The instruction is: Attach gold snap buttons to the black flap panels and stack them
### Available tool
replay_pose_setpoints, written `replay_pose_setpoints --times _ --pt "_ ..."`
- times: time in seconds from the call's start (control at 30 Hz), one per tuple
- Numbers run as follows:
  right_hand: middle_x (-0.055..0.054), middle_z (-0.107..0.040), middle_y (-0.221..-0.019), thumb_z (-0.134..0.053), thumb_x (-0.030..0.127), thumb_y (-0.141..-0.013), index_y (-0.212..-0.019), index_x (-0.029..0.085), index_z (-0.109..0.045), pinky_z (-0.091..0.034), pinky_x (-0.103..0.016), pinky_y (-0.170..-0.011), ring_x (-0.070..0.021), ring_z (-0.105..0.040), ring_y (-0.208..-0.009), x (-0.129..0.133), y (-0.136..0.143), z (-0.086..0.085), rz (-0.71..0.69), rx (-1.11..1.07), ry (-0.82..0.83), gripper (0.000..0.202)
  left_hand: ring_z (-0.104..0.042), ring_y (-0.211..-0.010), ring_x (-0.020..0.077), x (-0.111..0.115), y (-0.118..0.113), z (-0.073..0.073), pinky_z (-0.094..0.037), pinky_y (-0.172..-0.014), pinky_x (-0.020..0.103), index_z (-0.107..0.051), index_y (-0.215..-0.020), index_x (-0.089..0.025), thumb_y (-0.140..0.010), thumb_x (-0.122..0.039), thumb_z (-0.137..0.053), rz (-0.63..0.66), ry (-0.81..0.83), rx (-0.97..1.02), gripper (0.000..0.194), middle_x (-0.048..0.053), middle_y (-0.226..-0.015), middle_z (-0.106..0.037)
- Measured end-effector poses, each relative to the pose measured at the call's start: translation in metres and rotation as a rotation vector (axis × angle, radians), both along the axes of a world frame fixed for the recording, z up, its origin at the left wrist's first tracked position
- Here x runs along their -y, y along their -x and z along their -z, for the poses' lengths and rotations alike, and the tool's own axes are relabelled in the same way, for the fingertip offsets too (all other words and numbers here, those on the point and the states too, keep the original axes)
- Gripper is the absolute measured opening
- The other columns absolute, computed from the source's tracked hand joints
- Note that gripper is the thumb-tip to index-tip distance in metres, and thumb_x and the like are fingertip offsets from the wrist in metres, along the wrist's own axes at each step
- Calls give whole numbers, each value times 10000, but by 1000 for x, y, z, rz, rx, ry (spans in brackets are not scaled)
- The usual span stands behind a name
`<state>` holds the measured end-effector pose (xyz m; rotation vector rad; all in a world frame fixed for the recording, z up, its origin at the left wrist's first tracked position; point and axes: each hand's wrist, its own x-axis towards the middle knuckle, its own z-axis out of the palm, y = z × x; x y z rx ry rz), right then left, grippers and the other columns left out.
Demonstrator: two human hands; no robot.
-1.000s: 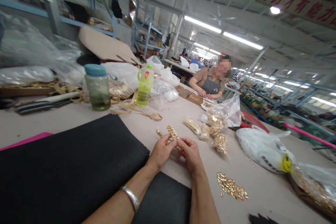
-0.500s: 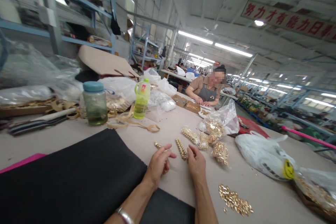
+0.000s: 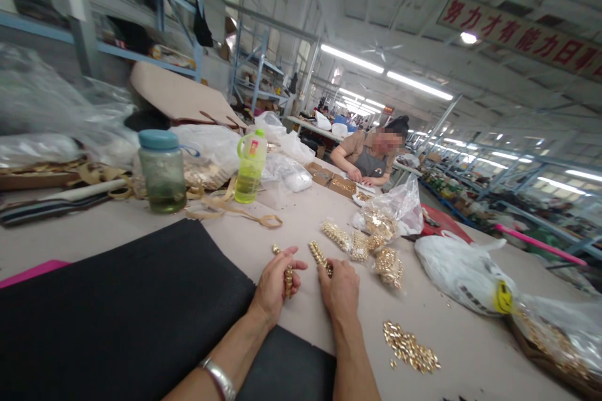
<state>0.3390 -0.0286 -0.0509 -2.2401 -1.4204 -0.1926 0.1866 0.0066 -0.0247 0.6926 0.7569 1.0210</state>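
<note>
My left hand (image 3: 271,290) is partly curled, palm turned inward, around a short row of gold stud-like pieces (image 3: 288,281). Its index finger sticks out to the right. Just beyond it, a small gold cluster (image 3: 276,249) lies on the table. My right hand (image 3: 342,288) has its fingers closed over the near end of a longer row of gold stud-like pieces (image 3: 317,253); the far end shows past the fingertips. A loose pile of shiny gold pieces (image 3: 410,346) lies to the right of my right forearm.
Black sheets (image 3: 122,313) cover the left front of the table. Clear bags of gold pieces (image 3: 389,267) and a white plastic bag (image 3: 458,272) lie to the right. A green bottle (image 3: 250,169) and blue-lidded jar (image 3: 162,172) stand back left. Another person (image 3: 369,153) works across the table.
My right hand has closed over the near end of the longer gold row. My left hand has turned, and the gold pieces in it now show. The whole view has shifted slightly.
</note>
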Motion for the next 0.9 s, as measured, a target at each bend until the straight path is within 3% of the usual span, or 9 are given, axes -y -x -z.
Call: replay_pose_setpoints --times 0.1,0.2,0.27,0.33,0.5,0.6,0.73,0.9 --pt "-92 -683 -997 -561 256 -898 -1106 198 -699 -380 -366 -840 -277 -582 -969 1 -4 0 -42 15 -38 256 -499 -458 67 0 0 -1 -344 -381 158 -531 -1236 -126 -908 -303 -495 -1 5 7 374 75 -835 -676" --pt "-113 -659 -1098 -510 214 -902 -1160 167 -668 -381 -378 -879 -281 -555 -1027 0 -4 -2 -54 37 -223 307 -510 -464 70 1 -1 -4 -362 -393 162 -538 -1234 -127 -923 -332 -478 4 28 31 378 75 -822 -676" --pt "-114 -655 -1084 -455 190 -911 -1156 155 -657 -379 -372 -909 -267 -546 -1046 -1 -3 -3 -81 37 -372 319 -517 -466 74 2 -1 -6 -379 -404 169 -538 -1236 -127 -929 -355 -468 19 51 55 389 75 -817 -676" --pt "-109 -661 -1027 -421 159 -902 -1127 159 -664 -383 -371 -903 -261 -551 -1021 -2 -3 -2 -70 32 -416 331 -521 -466 76 3 -1 -8 -386 -407 174 -539 -1236 -128 -927 -365 -473 32 70 73 395 76 -817 -678" --pt "-118 -683 -976 -420 201 -911 -1052 166 -708 -396 -388 -852 -273 -569 -926 -1 -8 2 26 -1 -302 322 -524 -461 71 4 -1 -11 -383 -402 167 -543 -1229 -130 -916 -344 -501 33 98 90 381 76 -820 -683" --pt "-144 -645 -1182 -399 241 -930 -1247 146 -625 -363 -423 -954 -297 -526 -1107 0 -10 0 104 -7 -310 401 -527 -456 72 4 -1 -11 -387 -399 166 -548 -1220 -131 -912 -342 -509 34 105 93 376 73 -813 -684" --pt "-185 -448 -1461 -436 370 -930 -1395 90 -501 -262 -523 -1060 -379 -338 -1338 1 -9 -1 284 -17 -151 546 -529 -450 72 4 -1 -11 -391 -393 166 -555 -1214 -133 -906 -335 -517 40 109 93 370 67 -807 -685" --pt "-183 -342 -1533 -395 508 -948 -1470 76 -394 -212 -550 -1100 -373 -223 -1413 0 -8 0 286 -9 -62 677 -525 -443 71 4 -1 -12 -388 -389 166 -556 -1209 -131 -912 -334 -504 47 109 86 364 65 -802 -685"
